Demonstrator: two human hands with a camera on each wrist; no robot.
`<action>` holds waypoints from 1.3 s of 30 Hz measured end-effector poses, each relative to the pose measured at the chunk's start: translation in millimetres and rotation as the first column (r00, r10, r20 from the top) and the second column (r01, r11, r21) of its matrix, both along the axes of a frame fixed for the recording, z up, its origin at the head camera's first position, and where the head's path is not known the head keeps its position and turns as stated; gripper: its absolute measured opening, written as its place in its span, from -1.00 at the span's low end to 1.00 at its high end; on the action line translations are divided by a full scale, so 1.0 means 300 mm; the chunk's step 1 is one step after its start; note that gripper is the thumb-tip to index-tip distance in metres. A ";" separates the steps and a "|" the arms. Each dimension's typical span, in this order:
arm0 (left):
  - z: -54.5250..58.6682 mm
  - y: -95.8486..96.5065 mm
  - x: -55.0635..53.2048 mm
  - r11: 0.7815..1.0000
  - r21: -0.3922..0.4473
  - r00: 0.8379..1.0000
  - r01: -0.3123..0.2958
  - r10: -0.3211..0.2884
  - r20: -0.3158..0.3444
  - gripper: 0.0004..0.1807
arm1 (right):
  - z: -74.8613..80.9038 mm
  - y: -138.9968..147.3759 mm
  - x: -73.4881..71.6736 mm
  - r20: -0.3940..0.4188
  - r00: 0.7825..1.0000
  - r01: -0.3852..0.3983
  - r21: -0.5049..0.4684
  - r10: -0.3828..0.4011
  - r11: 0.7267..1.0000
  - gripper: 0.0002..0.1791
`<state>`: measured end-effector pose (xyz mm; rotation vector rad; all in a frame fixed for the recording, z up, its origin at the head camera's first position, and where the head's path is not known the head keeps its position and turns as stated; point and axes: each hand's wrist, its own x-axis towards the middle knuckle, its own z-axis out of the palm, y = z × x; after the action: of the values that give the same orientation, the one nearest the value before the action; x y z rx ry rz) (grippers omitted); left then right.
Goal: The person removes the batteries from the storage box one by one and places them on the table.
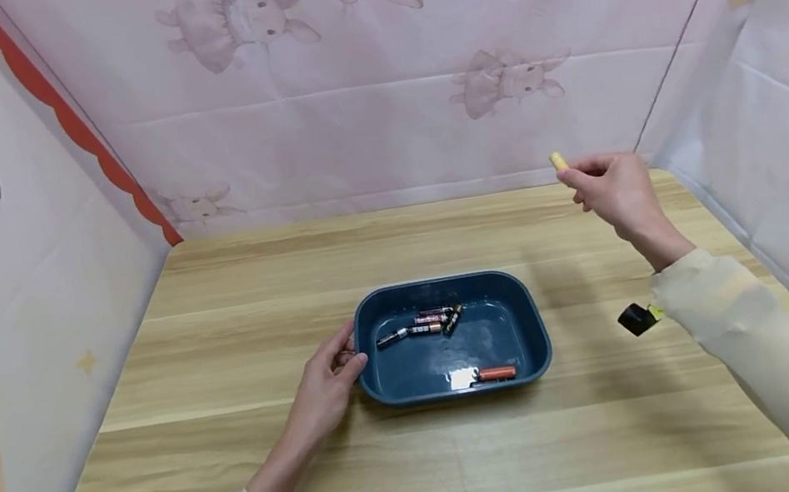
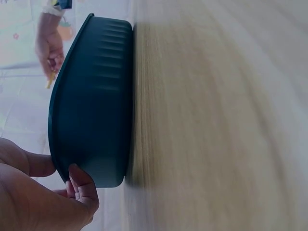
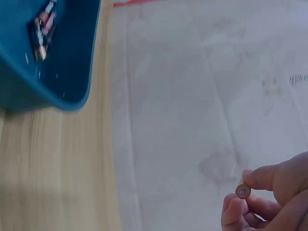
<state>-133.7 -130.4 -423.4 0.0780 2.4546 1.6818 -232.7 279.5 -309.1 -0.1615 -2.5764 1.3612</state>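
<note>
A dark blue plastic bin (image 1: 432, 362) stands on the wooden table, several batteries lying inside it. My left hand (image 1: 325, 386) pinches the bin's left end at the rim, thumb on one side and fingers on the other, also seen in the left wrist view. Raised above the table's back right, my right hand (image 1: 617, 188) pinches a yellow battery (image 1: 558, 162) between thumb and fingers; its round end faces the right wrist camera. Black batteries (image 1: 425, 328) form a loose group towards the bin's back left. An orange battery (image 1: 497, 373) lies by the bin's near wall.
Beneath everything is a light wood-grain table (image 1: 239, 436). Printed cloth walls (image 1: 380, 143) with rabbits and fruit enclose the back and both sides. Black tabs (image 1: 635, 319) hang by the sleeves.
</note>
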 end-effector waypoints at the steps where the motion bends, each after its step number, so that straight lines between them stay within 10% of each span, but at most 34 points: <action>1: 0.000 0.002 0.000 1.000 -0.002 1.000 -0.002 0.002 0.001 -0.39 | -0.011 0.011 -0.011 0.007 1.000 0.012 -0.008 -0.012 1.000 -0.52; 19: -0.004 0.008 0.004 1.000 -0.012 1.000 -0.008 0.008 -0.001 -0.39 | -0.249 0.146 -0.148 0.132 0.981 0.162 -0.164 -0.141 0.973 -0.50; 39: -0.002 0.008 0.012 1.000 -0.010 1.000 -0.011 0.011 0.004 -0.39 | -0.359 0.242 -0.134 0.251 0.954 0.194 -0.091 -0.166 0.977 -0.45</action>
<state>-130.0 -128.1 -424.1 0.0592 2.4647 1.6724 -272.7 352.2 -416.9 -0.6032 -2.5940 1.5013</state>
